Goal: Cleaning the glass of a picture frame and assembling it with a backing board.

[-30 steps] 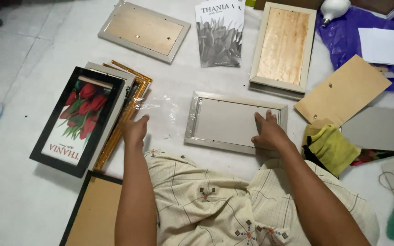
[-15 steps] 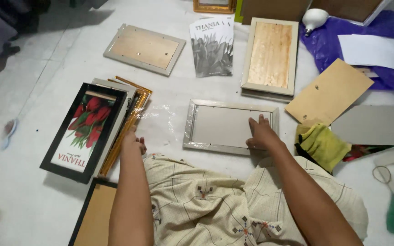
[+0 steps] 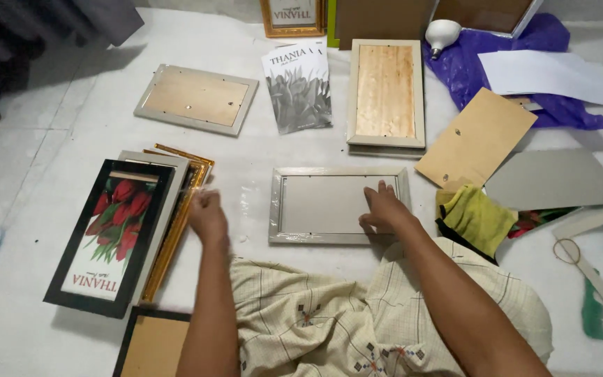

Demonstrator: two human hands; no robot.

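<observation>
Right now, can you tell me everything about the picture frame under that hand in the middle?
The picture frame is a wide rectangle with a pale, silvery-grey border that looks like painted wood. Its middle is a plain grey panel with no picture showing. It lies flat on the white floor, long side toward the person. The right hand rests on its right part, fingers spread flat on the panel. The left hand is off to its left, not touching it. Patterned cloth lies just below its near edge.
</observation>
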